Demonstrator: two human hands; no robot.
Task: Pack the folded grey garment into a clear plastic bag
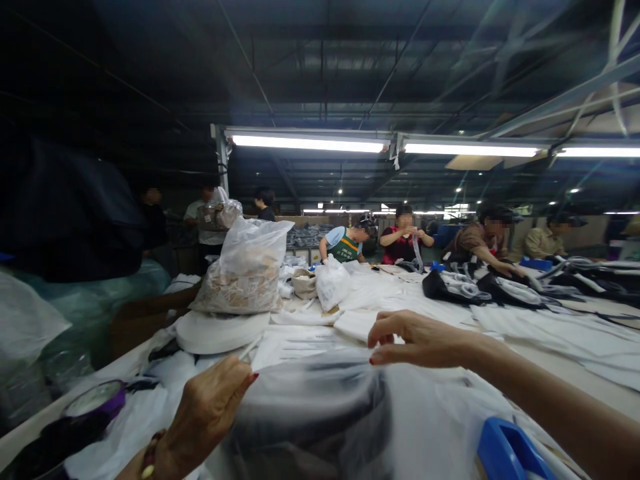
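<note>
A translucent plastic bag (425, 413) lies in front of me, blurred in places, with something dark showing through it. My left hand (210, 403) is closed at the bag's left upper edge, thumb pressed against the fingers, and grips the plastic there. Above the bag's right upper part, my right hand (413, 339) is open. Its fingers are bent, and a gap shows between them and the thumb. What the dark content is, I cannot tell.
A blue tape dispenser-like object (515, 450) stands at lower right. A purple tape roll (97, 400) lies at left. Behind, a large filled plastic bag (243, 267) sits on the table. White sheets (560, 340) and dark pieces (453, 288) lie right; several people work beyond.
</note>
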